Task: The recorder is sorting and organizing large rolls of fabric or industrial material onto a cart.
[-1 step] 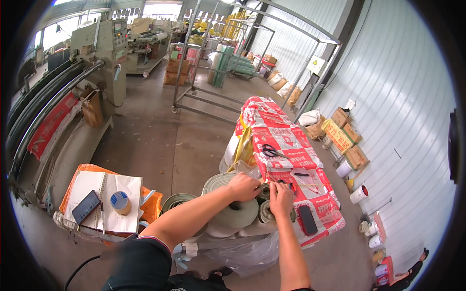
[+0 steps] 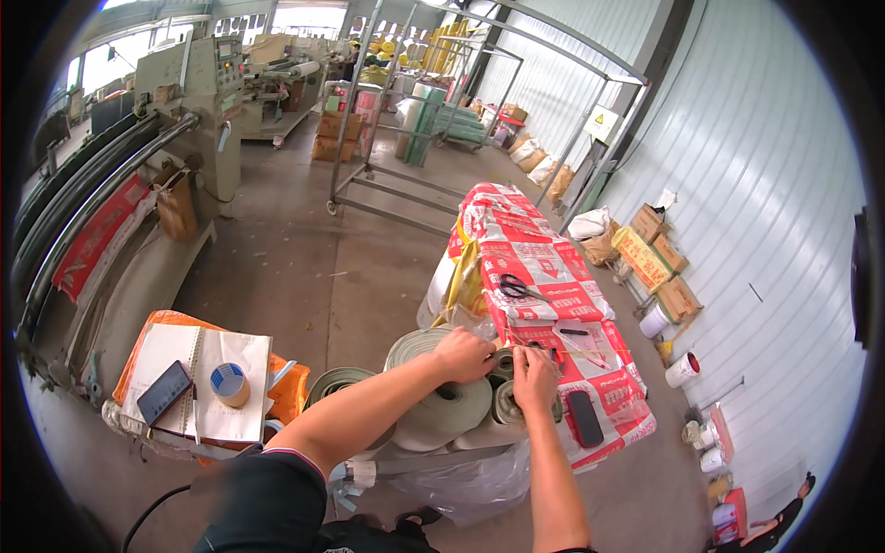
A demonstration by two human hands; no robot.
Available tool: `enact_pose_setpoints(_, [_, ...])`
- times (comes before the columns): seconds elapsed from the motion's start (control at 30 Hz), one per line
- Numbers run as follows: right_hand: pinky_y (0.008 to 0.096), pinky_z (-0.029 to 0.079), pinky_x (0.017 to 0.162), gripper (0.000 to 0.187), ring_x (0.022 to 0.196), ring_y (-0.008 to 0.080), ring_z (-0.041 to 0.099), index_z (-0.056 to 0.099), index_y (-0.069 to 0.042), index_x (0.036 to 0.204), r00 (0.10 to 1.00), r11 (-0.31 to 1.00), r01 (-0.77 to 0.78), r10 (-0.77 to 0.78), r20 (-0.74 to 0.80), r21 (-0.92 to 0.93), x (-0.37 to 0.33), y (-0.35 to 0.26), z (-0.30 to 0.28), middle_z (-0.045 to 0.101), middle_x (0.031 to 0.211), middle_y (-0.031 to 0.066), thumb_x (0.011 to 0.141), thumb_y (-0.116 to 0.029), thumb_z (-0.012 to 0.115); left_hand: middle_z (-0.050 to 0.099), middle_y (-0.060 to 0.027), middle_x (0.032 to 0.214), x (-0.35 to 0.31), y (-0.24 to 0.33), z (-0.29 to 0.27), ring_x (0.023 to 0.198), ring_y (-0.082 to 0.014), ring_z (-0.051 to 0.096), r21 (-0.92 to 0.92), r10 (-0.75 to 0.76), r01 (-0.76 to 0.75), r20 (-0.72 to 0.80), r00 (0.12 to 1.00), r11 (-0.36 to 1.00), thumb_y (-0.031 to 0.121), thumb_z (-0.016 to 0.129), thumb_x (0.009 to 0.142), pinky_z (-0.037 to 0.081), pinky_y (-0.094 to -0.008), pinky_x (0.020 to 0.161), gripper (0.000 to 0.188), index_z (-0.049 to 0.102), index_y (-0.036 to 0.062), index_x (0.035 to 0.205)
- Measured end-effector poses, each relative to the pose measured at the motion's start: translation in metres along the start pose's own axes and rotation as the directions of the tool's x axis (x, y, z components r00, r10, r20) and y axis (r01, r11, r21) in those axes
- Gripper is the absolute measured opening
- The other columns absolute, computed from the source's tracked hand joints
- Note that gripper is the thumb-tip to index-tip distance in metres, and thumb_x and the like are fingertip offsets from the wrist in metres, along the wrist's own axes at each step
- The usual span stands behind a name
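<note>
We see our left hand (image 2: 464, 355) cupped over the big pale roll (image 2: 441, 398) and our right hand (image 2: 535, 378) pinching a small roll (image 2: 506, 403) just beside it, at the red-printed counter (image 2: 535, 258) edge (scissors (image 2: 518, 288) farther up). We judge a strip end being handled; next calls for a steady pull.

both hands (image 2: 502, 364) on tape rolls (image 2: 442, 405)

Matt woven rolls (image 2: 442, 405) beside a glossy printed plastic sheet (image 2: 535, 267).
</note>
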State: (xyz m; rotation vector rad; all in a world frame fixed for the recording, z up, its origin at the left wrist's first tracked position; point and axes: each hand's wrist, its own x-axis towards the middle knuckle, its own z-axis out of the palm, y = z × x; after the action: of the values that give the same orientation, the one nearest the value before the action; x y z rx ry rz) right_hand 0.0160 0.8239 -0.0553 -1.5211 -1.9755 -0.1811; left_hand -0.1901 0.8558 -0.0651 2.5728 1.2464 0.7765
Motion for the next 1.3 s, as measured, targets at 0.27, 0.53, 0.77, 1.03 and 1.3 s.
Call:
enact_pose_setpoints(0.27, [0.0439,0.048,0.097,0.029,0.109,0.0276,0.069,0.075,-0.01,0.106,1.0,1.0,0.011,-0.011,-0.001,-0.022,0.0,0.0,-0.002,0.077,0.112,0.0048,0.107,-0.033,0.057,0.077,-0.0166,0.088,0.0,0.0,0.001,0.09,-0.0372,0.075,0.027,0.018,-0.018,-0.001,1.0,0.999,0.04,0.063,0.096,0.053,-0.0509,0.091,0.035,0.076,0.0076,0.095])
enact_pose_setpoints(0.53, [0.0441,0.048,0.096,0.029,0.108,0.0277,0.069,0.075,-0.01,0.104,0.999,1.0,0.01,-0.011,-0.033,-0.02,-0.001,-0.002,-0.002,0.077,0.11,0.0053,0.107,-0.033,0.057,0.077,-0.0153,0.091,0.001,0.001,0.002,0.093,-0.0369,0.073,0.013,-0.012,0.011,0.042,0.999,1.0,0.037,0.064,0.096,0.051,-0.0504,0.095,0.03,0.076,0.0099,0.097])
enact_pose_setpoints(0.77, [0.044,0.048,0.095,0.031,0.107,0.0283,0.069,0.075,-0.01,0.102,0.998,1.0,0.017,-0.017,-0.056,0.002,0.001,0.003,0.0,0.077,0.108,0.006,0.107,-0.035,0.057,0.076,-0.0164,0.092,0.003,0.005,-0.001,0.094,-0.0376,0.073,0.006,-0.005,0.005,0.035,0.999,1.0,0.036,0.062,0.098,0.051,-0.0508,0.095,0.031,0.076,0.0086,0.099])
enact_pose_setpoints(1.03, [0.0453,0.047,0.096,0.034,0.107,0.028,0.069,0.075,-0.009,0.103,1.0,1.0,0.007,-0.008,-0.027,-0.019,0.0,0.006,0.002,0.077,0.111,0.0059,0.107,-0.038,0.057,0.076,-0.018,0.093,0.002,0.004,-0.002,0.095,-0.0382,0.073,0.02,0.004,-0.005,0.062,0.998,1.0,0.037,0.063,0.098,0.052,-0.0513,0.093,0.033,0.076,0.0078,0.101])
enact_pose_setpoints(1.3, [0.0459,0.047,0.098,0.033,0.112,0.028,0.068,0.076,-0.01,0.106,1.0,1.0,-0.006,0.006,-0.023,0.02,0.0,0.008,0.002,0.077,0.114,0.0056,0.107,-0.037,0.057,0.077,-0.018,0.092,0.003,0.002,-0.001,0.093,-0.038,0.073,0.013,0.03,-0.031,0.03,0.999,0.999,0.037,0.064,0.097,0.054,-0.0504,0.09,0.033,0.078,0.008,0.103])
